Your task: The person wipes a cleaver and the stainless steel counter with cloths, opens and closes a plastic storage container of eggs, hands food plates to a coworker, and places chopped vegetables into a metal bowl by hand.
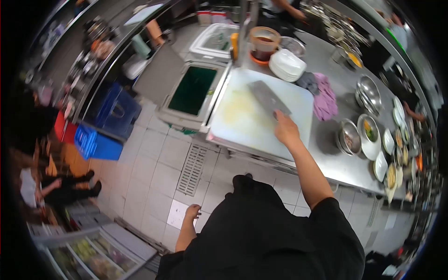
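My right hand (286, 128) is closed round the handle of a wide cleaver (269, 99), whose blade lies over the stained white cutting board (233, 133). Away from the counter, my left hand (193, 212) hangs low over the tiled floor with its fingers curled; whether anything is in them is too small to tell. Beyond the board stand stacked white dishes (287, 64) and a tub of dark liquid (263, 43). A purple cloth (325, 97) and a grey cloth (307, 82) lie at the board's right edge.
An open green-lined bin (192, 90) stands left of the board. Metal bowls (349, 136) and food dishes (391, 176) line the steel counter (322, 161) at right. Blue bins (105, 145) stand at left. A person (56, 186) is at far left, others behind the counter.
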Motion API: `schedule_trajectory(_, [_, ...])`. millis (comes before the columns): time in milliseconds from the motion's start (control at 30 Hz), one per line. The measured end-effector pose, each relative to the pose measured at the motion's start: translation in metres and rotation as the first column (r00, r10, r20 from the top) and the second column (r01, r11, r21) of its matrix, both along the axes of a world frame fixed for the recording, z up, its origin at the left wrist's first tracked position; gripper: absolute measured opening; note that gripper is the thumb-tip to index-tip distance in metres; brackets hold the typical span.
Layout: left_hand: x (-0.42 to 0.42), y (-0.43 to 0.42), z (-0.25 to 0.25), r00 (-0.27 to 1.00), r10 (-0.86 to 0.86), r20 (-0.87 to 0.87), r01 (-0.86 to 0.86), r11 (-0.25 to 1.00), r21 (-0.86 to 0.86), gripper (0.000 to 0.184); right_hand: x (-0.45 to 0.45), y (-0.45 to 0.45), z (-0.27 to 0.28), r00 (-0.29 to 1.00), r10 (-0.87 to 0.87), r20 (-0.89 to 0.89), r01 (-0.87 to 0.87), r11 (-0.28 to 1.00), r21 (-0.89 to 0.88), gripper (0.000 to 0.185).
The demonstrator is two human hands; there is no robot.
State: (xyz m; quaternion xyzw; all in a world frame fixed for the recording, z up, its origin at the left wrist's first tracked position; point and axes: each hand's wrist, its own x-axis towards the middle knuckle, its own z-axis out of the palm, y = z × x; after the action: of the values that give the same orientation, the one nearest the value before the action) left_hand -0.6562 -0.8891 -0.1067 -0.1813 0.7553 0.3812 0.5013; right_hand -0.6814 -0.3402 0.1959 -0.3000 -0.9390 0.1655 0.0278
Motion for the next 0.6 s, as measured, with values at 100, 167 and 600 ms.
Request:
schedule_trajectory(100, [-0.016, 0.026, 0.020, 0.998, -0.064, 0.015, 0.064, 0.998, 0.026, 0.037, 0.013, 0.013, 0.027, 0.988, -0.068, -0.139, 0.055, 0.994, -0.097, 0.033])
schedule_trajectory(167, [-0.026, 0.014, 0.022, 0.999, -0.044, -0.012, 0.044, 0.999, -0.015, 0.034, 0.039, 0.025, 0.035, 0.975, -0.170, -0.142, 0.150, 0.979, -0.138, 0.027])
schedule_trajectory(600, [-0.175, -0.012, -0.004, 0.812, -0.581, -0.051, 0.574, 0.811, -0.116, 0.028, 0.153, -0.076, -0.023, 0.397, -0.917, 0.045, 0.460, 0.157, -0.874, 0.027])
